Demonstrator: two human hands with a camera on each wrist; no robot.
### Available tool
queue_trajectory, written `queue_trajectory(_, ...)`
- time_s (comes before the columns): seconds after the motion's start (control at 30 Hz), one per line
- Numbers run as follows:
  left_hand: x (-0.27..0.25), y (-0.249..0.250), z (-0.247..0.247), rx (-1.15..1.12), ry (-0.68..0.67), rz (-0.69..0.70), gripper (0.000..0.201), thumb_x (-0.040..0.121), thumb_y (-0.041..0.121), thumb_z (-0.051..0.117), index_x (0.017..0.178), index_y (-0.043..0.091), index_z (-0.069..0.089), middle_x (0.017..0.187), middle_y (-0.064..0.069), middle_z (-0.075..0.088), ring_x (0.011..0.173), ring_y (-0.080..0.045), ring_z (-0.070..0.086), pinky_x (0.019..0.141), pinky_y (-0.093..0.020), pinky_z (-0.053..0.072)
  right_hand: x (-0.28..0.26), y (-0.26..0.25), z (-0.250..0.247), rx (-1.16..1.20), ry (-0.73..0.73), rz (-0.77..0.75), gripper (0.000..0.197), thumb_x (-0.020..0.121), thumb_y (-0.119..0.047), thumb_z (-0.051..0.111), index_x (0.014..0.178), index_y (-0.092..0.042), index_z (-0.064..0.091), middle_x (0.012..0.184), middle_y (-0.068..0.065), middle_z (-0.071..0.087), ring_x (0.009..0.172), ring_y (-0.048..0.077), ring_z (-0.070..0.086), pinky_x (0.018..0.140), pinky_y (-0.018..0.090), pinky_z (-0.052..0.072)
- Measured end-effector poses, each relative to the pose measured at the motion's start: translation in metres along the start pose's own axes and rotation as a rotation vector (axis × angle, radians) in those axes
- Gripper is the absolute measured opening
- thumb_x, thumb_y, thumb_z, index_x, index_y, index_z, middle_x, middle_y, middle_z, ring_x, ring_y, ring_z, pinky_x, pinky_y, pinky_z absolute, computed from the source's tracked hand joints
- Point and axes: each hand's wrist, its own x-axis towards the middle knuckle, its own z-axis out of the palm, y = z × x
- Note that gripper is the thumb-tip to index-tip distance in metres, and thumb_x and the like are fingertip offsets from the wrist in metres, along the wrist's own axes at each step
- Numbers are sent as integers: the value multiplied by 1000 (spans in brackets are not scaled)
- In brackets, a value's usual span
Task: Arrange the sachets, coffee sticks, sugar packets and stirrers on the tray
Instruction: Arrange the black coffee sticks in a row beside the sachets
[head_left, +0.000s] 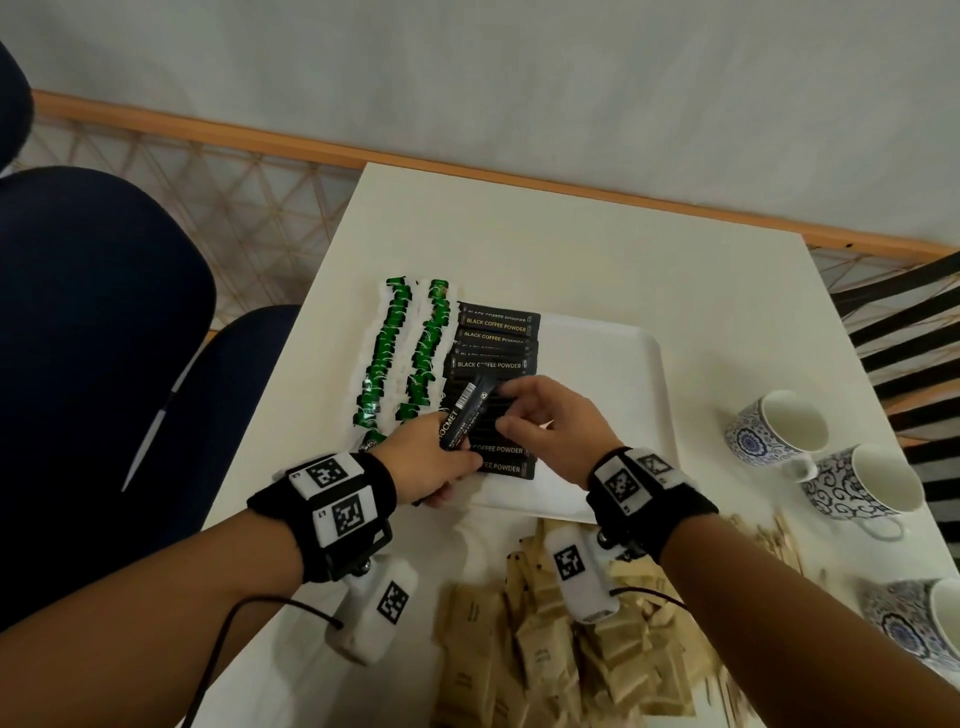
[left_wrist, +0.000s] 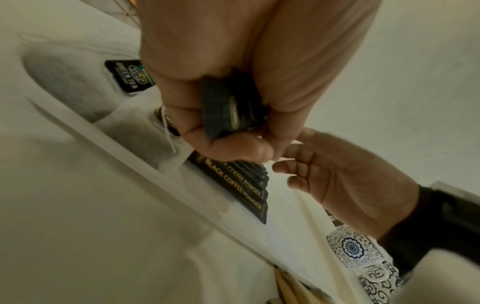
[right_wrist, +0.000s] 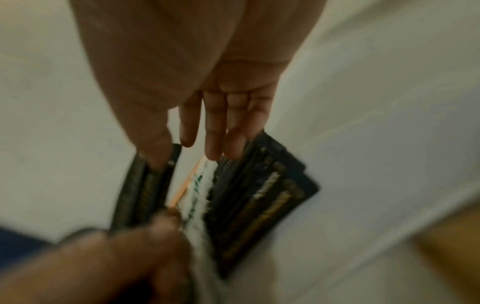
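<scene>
My left hand (head_left: 431, 457) grips a bundle of black coffee sticks (head_left: 465, 415) upright-tilted over the near left part of the white tray (head_left: 623, 374). The wrist view shows the bundle's end (left_wrist: 228, 107) clamped between thumb and curled fingers. My right hand (head_left: 540, 415) is at the bundle's top; its thumb touches the sticks (right_wrist: 145, 185) while its fingers stay nearly straight. A column of black coffee sticks (head_left: 493, 338) lies on the tray, overlapping. Two columns of green-and-white sachets (head_left: 395, 353) lie along the tray's left side.
A heap of brown sugar packets (head_left: 545, 649) lies on the table near me, with wooden stirrers (head_left: 774, 535) to its right. Three blue-patterned cups (head_left: 779, 426) (head_left: 862, 483) (head_left: 914, 618) stand at the right. A dark blue chair (head_left: 78, 312) is left of the table.
</scene>
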Motion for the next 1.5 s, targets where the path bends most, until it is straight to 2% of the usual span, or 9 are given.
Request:
queue_trajectory(0.1,-1,6,1,69,-83,50,15,89,22,66,86,16,53,58,2,49,41,-10,44,41,-23,39,0,-7,-1,411,-55,69,32,84,-14,69,113,-21,59,90,-2,68,74,6,64,62,16,48)
queue_trajectory(0.33,-6,16,0,-35,-198,-31,26,95,41,52,90,16,56,65,0,46,48,-11,37,44,-23,30,-5,-5,-17,382,-127,133,10,84,-6,68,92,-11,65,68,2,65,55,9,60,52,17,46)
queue_trajectory(0.53,-11,18,-2,-184,-223,-69,14,100,25,46,100,14,55,84,-7,67,55,-14,58,46,-24,48,-11,6,-22,459,-76,155,43,81,3,67,120,-12,58,68,7,66,55,10,61,54,19,50)
queue_trajectory(0.73,-6,21,-8,-300,-114,-163,12,100,21,45,103,11,52,78,-11,67,46,-12,50,39,-18,38,-15,15,-29,344,-75,144,27,82,3,66,106,-9,70,73,0,70,65,9,62,65,23,54)
queue_trajectory(0.87,0,21,-11,-328,-22,-154,8,97,10,43,99,6,50,78,-13,62,49,-14,49,38,-19,39,-16,17,-27,178,10,45,20,78,-6,74,75,-25,75,73,3,73,70,20,63,75,34,54)
queue_trajectory(1.0,2,17,-14,-305,50,-110,9,92,2,54,100,5,52,71,-9,55,50,-13,50,38,-18,42,-17,17,-21,61,75,-81,29,76,-7,77,66,-34,71,84,1,72,81,20,68,84,36,56)
queue_trajectory(1.27,5,13,-16,-329,57,-42,25,91,-2,57,113,5,51,76,-9,59,52,-13,54,41,-18,45,-16,7,-18,-276,-94,-52,17,83,-29,71,99,-33,72,83,-18,62,75,-4,55,73,10,41)
queue_trajectory(1.37,3,15,-17,-330,52,-60,14,95,7,53,108,12,50,88,-10,60,56,-16,58,38,-21,44,-11,6,-18,-267,-79,24,10,87,-31,65,93,-30,72,74,-19,62,69,-2,54,66,12,38)
queue_trajectory(1.5,4,12,-23,-230,147,-39,4,97,19,51,99,18,49,89,-9,57,57,-18,56,41,-25,41,-9,10,-17,-286,-102,78,12,87,-30,66,95,-24,74,86,-12,61,82,4,56,79,19,41)
